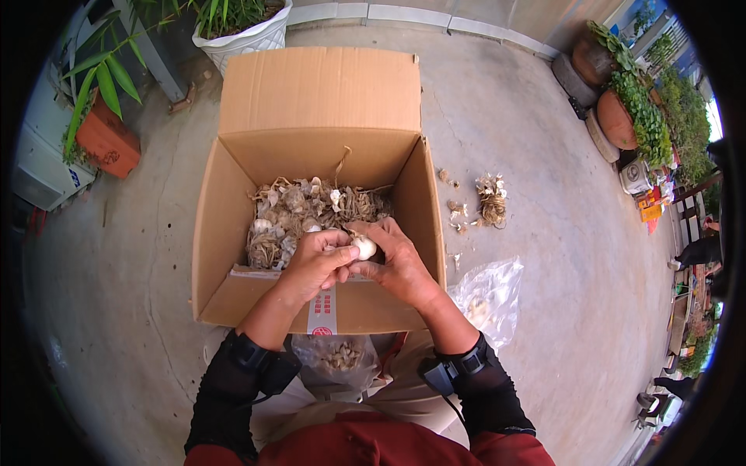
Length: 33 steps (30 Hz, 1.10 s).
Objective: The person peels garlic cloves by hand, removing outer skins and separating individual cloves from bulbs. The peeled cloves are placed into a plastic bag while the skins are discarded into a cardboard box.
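Over the near side of an open cardboard box (320, 157), both hands meet around a white garlic bulb (365, 247). My left hand (317, 262) presses its thumb on the bulb's left side. The fingers of my right hand (402, 262) wrap the bulb's far and right sides. Beneath the hands, the box holds a heap of dried garlic bulbs, papery skins and tangled stems (297, 201). A clear plastic bag (344, 356) with small tan pieces, apparently cloves, lies below the box's near flap. Another clear bag (492, 297) with pale contents sits right of the box.
On the concrete floor (542, 233), right of the box, lie a bundle of dried garlic stems (492, 201) and scattered skin scraps (457, 209). A white planter (250, 41) stands behind the box. An orange pot (108, 137) is at left, clay pots (616, 119) at far right.
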### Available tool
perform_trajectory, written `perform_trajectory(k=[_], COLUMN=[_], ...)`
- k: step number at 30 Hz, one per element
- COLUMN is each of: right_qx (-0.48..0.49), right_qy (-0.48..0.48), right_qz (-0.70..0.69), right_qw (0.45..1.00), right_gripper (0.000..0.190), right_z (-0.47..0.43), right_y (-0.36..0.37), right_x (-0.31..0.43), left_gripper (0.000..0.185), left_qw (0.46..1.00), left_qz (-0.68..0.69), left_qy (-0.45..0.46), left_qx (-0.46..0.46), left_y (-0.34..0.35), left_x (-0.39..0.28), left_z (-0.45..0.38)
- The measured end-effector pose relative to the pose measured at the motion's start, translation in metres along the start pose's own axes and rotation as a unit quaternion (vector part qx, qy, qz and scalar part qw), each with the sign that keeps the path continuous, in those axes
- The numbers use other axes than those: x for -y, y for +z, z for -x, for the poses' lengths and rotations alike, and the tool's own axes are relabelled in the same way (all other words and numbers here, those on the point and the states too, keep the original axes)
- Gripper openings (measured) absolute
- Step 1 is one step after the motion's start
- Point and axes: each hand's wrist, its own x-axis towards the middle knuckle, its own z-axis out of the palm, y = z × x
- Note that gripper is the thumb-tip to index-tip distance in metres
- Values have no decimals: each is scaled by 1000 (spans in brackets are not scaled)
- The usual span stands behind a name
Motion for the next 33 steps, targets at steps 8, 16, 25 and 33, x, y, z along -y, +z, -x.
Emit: perform_trajectory(k=[8,16,25,33], right_qx=[45,26,25,-31], right_qy=[-35,-48,-37,42], right_qz=[-34,-14,-35,-206], right_qw=[998,998,998,977], right_gripper=[52,50,50,48], right_z=[-1,2,1,-2], right_y=[-2,5,6,-6], right_x=[-3,-6,-2,-15], left_gripper=[18,19,11,10], left_qw=[999,1000,999,977], left_qz=[25,-8,25,205], left_qy=[-12,17,17,29], left_qx=[17,-20,-35,55], left_y=[3,8,2,-4], left_x=[2,7,14,9], left_z=[-1,-1,-3,-4])
